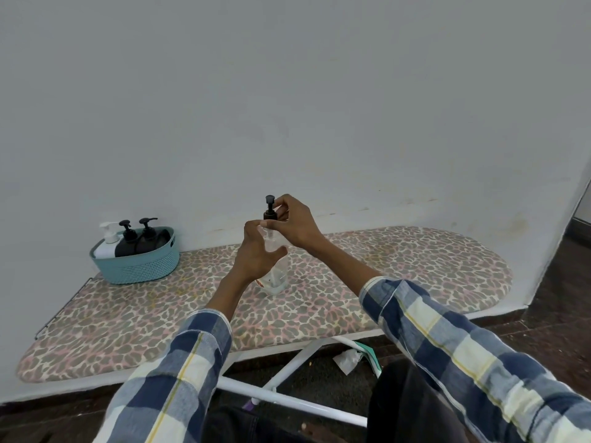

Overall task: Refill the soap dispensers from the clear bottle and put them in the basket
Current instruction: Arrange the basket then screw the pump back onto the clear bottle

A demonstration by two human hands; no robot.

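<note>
A clear bottle (275, 276) stands upright in the middle of the leopard-print ironing board (415, 260). My left hand (259, 251) wraps around its body. My right hand (295, 223) pinches the black pump top (270, 210) at the bottle's neck. A teal woven basket (140, 266) sits at the board's far left against the wall. In it stand a white dispenser (107, 243) and two black dispensers (128, 239) (148, 236), all with pumps up.
A white wall rises directly behind the board. Under the board show its white metal legs (287, 369), a crumpled white paper (347, 359) and a teal item on the dark floor. The board's rounded end lies to the right.
</note>
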